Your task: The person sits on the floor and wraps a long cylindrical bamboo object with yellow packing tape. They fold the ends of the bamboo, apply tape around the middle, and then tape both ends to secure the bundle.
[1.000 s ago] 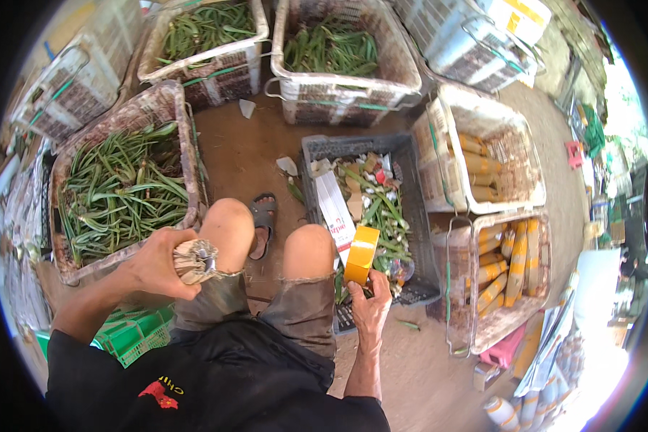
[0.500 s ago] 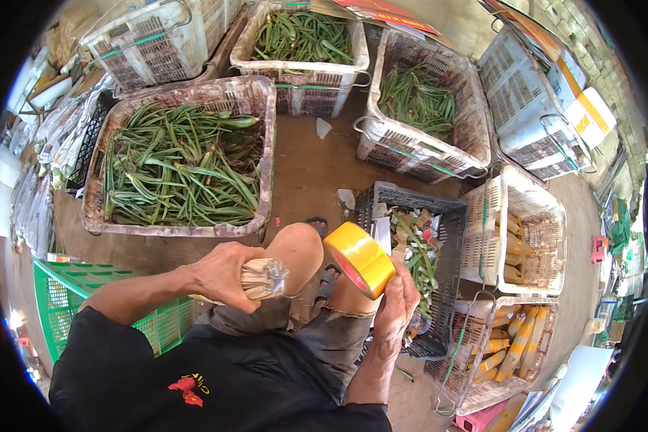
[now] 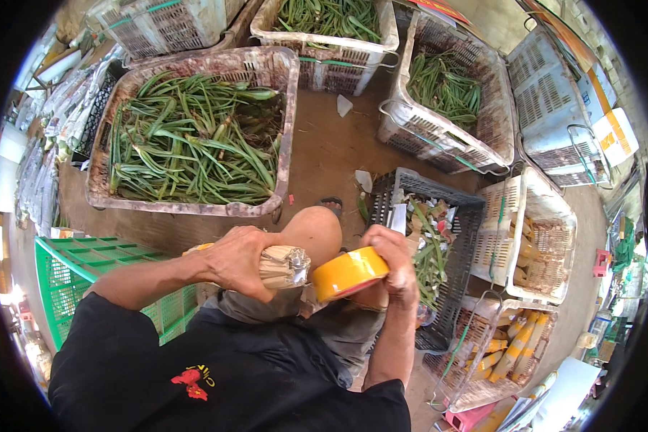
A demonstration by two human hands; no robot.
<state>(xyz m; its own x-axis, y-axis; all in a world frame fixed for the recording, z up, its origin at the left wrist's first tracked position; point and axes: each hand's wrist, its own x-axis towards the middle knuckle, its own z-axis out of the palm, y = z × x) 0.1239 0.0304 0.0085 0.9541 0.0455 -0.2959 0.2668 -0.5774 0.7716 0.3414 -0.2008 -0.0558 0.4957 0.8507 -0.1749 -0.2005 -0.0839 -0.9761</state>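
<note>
My left hand (image 3: 239, 261) is wrapped round a tan, paper-like bundle (image 3: 284, 267) with ridged sides and a shiny, silvery end that points right. A bit of yellow shows on the bundle behind the hand, by the wrist. In my right hand (image 3: 396, 261) is a wide roll of yellow tape (image 3: 351, 273), gripped at its right side. The roll lies tilted on its side above my knees, with its left edge close to the bundle's end. Whether tape runs between the two I cannot tell.
A large crate of green leafy plants (image 3: 286, 129) stands ahead on the left, with more plant crates behind. Close on the right is a black crate of scraps (image 3: 450, 288). Crates of yellow-banded bundles (image 3: 515, 349) stand further right. A green plastic basket (image 3: 72, 263) is at my left.
The tape roll has turned over onto its side and come down beside the bundle. My right hand has moved up and round it. My left hand has shifted slightly right with the bundle.
</note>
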